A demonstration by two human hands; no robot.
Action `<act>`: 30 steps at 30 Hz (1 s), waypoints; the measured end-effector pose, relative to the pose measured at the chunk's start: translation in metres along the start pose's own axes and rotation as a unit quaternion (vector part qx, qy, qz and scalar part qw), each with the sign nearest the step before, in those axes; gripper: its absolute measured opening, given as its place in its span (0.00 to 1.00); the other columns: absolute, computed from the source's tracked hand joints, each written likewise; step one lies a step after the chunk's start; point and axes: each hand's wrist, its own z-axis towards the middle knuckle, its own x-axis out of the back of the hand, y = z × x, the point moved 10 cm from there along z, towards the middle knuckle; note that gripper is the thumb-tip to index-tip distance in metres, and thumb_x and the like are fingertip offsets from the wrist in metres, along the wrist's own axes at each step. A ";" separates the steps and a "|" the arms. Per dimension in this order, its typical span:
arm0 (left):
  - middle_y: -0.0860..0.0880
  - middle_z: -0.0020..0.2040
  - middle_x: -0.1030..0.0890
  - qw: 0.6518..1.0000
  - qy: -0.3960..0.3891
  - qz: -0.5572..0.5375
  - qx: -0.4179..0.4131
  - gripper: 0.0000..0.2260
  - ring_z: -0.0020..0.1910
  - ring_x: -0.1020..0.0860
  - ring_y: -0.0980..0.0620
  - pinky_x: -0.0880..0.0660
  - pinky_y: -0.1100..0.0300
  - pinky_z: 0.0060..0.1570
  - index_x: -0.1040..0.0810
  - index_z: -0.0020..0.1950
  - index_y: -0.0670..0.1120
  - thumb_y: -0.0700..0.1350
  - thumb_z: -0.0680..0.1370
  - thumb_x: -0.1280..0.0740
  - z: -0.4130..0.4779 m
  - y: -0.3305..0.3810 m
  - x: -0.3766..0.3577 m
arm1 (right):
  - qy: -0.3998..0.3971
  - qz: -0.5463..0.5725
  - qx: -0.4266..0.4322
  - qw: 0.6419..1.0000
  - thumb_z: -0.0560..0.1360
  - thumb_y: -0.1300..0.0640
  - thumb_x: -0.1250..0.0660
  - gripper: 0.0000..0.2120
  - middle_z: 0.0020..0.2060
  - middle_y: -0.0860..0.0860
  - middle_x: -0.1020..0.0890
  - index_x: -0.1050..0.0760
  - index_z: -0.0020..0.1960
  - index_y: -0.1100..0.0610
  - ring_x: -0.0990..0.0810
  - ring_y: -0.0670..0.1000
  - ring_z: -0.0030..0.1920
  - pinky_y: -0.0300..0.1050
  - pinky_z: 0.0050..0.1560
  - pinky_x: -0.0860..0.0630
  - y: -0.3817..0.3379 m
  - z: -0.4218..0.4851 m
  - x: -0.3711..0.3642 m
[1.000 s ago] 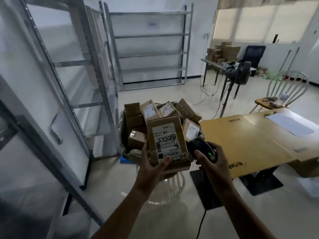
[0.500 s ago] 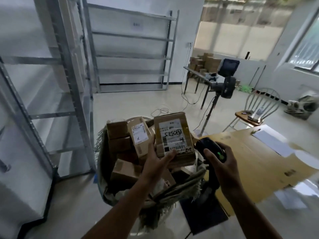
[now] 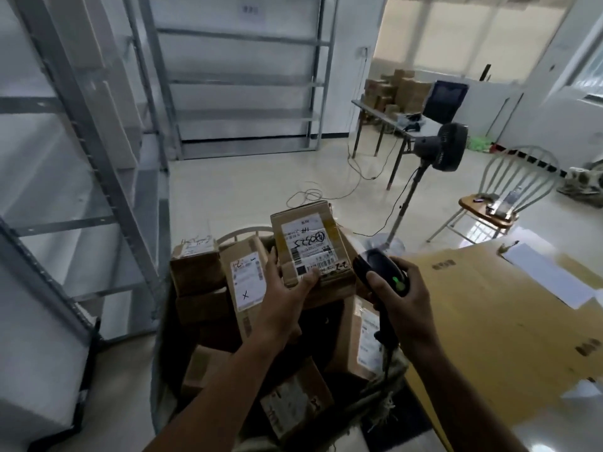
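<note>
My left hand [image 3: 283, 296] grips a small cardboard parcel [image 3: 310, 246] with a white shipping label and handwritten marks, holding it up with the label facing me. My right hand [image 3: 403, 300] grips a black handheld barcode scanner [image 3: 380, 272] with a green light on top, its head just right of the parcel and aimed toward it. Its cable hangs down below my hand. Under both hands a sack [image 3: 163, 337] holds several more labelled cardboard parcels [image 3: 246, 278].
Metal shelving [image 3: 98, 158] stands at the left and along the back wall. A table covered in flattened cardboard [image 3: 489, 321] is at the right. Beyond it are a standing fan [image 3: 448, 148], a white chair [image 3: 509, 190], floor cables and a far table stacked with boxes [image 3: 396, 89].
The view has swung closer to the sack and tilted down. The parcel in my left hand and the scanner have stayed together, the scanner now nearer the label.
</note>
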 end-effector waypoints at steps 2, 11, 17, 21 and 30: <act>0.52 0.72 0.23 1.000 0.026 0.011 0.008 0.47 0.67 0.21 0.48 0.23 0.39 0.65 0.45 0.77 0.71 0.70 0.65 0.22 0.018 -0.003 0.000 | -0.013 0.011 -0.008 1.000 0.74 0.52 0.22 0.20 0.54 0.48 0.18 0.25 0.62 0.51 0.15 0.54 0.54 0.64 0.54 0.17 0.014 0.027 -0.010; 0.58 0.72 0.27 0.990 0.080 0.109 0.035 0.46 0.70 0.27 0.52 0.29 0.48 0.71 0.55 0.79 0.73 0.69 0.72 0.27 0.069 -0.012 0.010 | -0.068 0.040 -0.058 0.995 0.67 0.39 0.25 0.28 0.56 0.47 0.18 0.25 0.64 0.48 0.17 0.51 0.57 0.60 0.58 0.18 0.053 0.087 -0.051; 0.52 0.77 0.30 0.947 0.093 0.307 0.008 0.36 0.76 0.33 0.50 0.39 0.58 0.72 0.53 0.85 0.52 0.63 0.83 0.39 0.077 -0.011 0.016 | -0.108 0.050 -0.084 0.989 0.65 0.34 0.26 0.34 0.59 0.47 0.19 0.27 0.66 0.47 0.18 0.54 0.60 0.63 0.60 0.19 0.066 0.095 -0.062; 0.47 0.78 0.35 0.923 0.114 0.368 -0.004 0.27 0.78 0.38 0.48 0.39 0.46 0.78 0.40 0.82 0.51 0.60 0.85 0.43 0.077 -0.015 0.020 | -0.144 0.049 -0.080 0.985 0.70 0.41 0.24 0.29 0.60 0.49 0.20 0.28 0.67 0.49 0.20 0.54 0.61 0.54 0.58 0.18 0.063 0.094 -0.071; 0.50 0.79 0.33 0.914 0.155 0.372 -0.043 0.26 0.78 0.38 0.53 0.40 0.53 0.77 0.34 0.80 0.50 0.59 0.84 0.39 0.059 -0.008 0.032 | -0.181 0.058 -0.065 0.980 0.74 0.46 0.24 0.28 0.59 0.51 0.21 0.29 0.69 0.51 0.17 0.55 0.55 0.44 0.46 0.17 0.056 0.089 -0.072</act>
